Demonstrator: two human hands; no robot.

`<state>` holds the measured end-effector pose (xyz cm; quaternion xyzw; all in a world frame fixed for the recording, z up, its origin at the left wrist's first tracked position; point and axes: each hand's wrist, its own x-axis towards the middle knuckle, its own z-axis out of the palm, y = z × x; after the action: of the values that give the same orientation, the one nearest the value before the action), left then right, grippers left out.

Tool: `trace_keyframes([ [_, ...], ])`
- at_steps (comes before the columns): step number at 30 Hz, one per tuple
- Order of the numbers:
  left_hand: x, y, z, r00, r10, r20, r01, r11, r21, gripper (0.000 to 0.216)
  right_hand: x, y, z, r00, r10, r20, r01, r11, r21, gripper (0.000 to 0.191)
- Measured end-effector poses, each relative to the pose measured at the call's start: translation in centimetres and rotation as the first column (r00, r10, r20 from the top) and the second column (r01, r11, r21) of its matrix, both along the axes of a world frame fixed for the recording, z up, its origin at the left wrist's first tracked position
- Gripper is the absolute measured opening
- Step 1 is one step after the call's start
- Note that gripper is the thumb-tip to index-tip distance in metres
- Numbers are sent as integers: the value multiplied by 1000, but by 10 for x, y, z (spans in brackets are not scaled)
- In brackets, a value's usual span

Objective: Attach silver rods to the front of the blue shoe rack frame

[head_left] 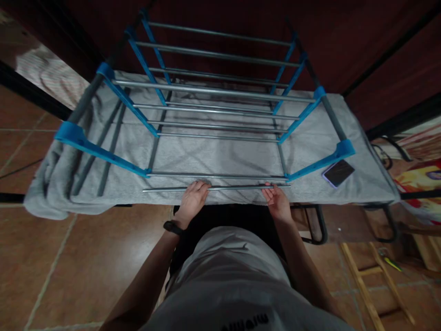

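Ok so, had a loose metal rod (237,187) in both hands, right along the middle of the grey blanket's (310,191) near edge, just beside and nearly parallel to the closest fitted rod (237,176) of the tiered rack (217,90). Gripped with the left hand (195,196), fingers folded over the top, and held more delicately with the right hand (275,200), just by the fingers near the other end. Couldn't tell how tight, and couldn't make out the left thumb properly. Left a noticeably longer stretch poking out past the left hand than past the right, so probably would've done better sliding the left hand outward a bit, for even balance and less wobble at the free tip. Would also have kept both wrists level and moved the two ends together, instead of knocking one into the blue left bracket (113,159) or the blue right bracket (313,164). Seemed worth going easy on the squeeze too: firm enough to stop any rolling off the near edge, loose enough for a small turn between the fingers. Didn't need to bother with the pair of grey tubes (109,156) lying toward the left edge, but definitely should've steered clear of the smartphone (338,174) near the near right corner.
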<state>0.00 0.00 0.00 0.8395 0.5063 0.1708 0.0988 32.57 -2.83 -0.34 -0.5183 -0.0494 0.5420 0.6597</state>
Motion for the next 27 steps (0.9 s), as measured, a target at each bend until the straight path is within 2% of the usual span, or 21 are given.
trace_keyframes([
  [16, 0, -1, -2, 1000, 10, -11, -10, 1000, 8, 31, -3, 0, 3, 1000, 13, -5, -13, 1000, 5, 5],
  [23, -1, 0, -4, 1000, 6, -2, -6, 1000, 8, 31, -4, 0, 4, 1000, 4, -9, -4, 1000, 5, 11],
  [27, 0, -1, -2, 1000, -3, 2, 3, 1000, 11, 31, -5, 0, 6, 1000, -2, -10, 2, 1000, -10, 7],
])
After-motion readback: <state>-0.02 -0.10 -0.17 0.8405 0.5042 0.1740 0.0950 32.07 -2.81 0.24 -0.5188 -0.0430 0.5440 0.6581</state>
